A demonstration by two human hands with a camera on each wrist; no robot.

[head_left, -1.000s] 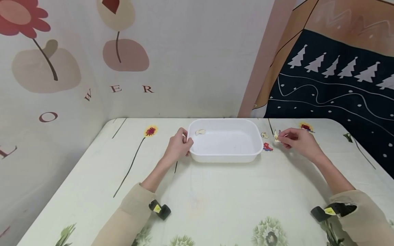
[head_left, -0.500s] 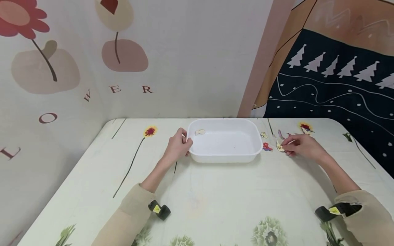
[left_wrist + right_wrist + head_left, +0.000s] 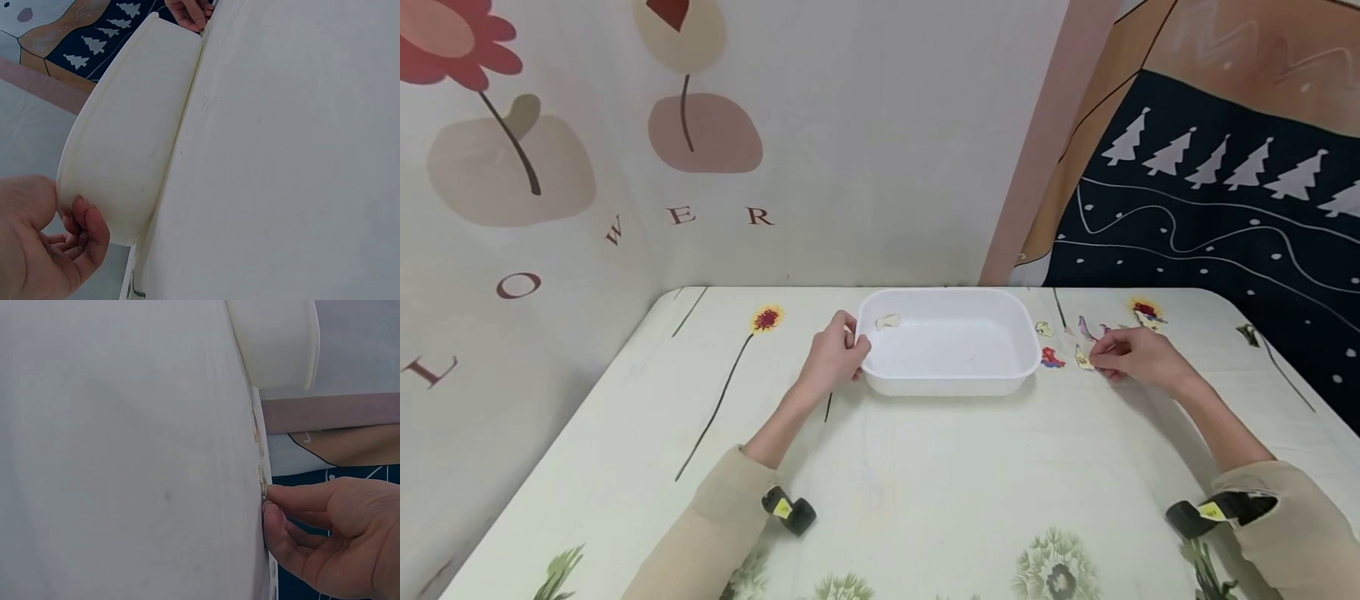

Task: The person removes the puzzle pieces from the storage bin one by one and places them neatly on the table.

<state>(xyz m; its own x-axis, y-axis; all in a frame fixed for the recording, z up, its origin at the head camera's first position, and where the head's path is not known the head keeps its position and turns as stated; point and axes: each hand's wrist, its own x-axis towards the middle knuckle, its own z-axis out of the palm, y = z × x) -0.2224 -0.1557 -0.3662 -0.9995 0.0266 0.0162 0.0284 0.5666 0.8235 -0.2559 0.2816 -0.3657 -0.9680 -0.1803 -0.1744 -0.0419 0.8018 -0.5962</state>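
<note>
A white plastic tub (image 3: 951,386) stands on the table, a small pale flat piece (image 3: 887,321) lying inside at its left end. My left hand (image 3: 833,357) grips the tub's left rim, thumb on top; the left wrist view shows its curled fingers (image 3: 94,231) against the outer wall. To the right of the tub, my right hand (image 3: 1138,360) pinches the edge of a small yellowish flat cut-out (image 3: 1083,358) down at the tabletop. Close by lie a red-and-blue cut-out (image 3: 1052,358), another yellowish one (image 3: 1043,329) and a purplish one (image 3: 1086,328).
A flower-printed cloth (image 3: 955,475) covers the table. Another small cut-out (image 3: 1150,318) lies farther back on the right, over a printed flower. Behind the table hang a pale printed curtain (image 3: 865,167) and a dark cloth with white trees (image 3: 1210,217).
My right hand has brought the yellowish cut-out toward me and slightly right, down to the tabletop, uncovering the purplish piece behind it. The left hand and the tub have stayed in place.
</note>
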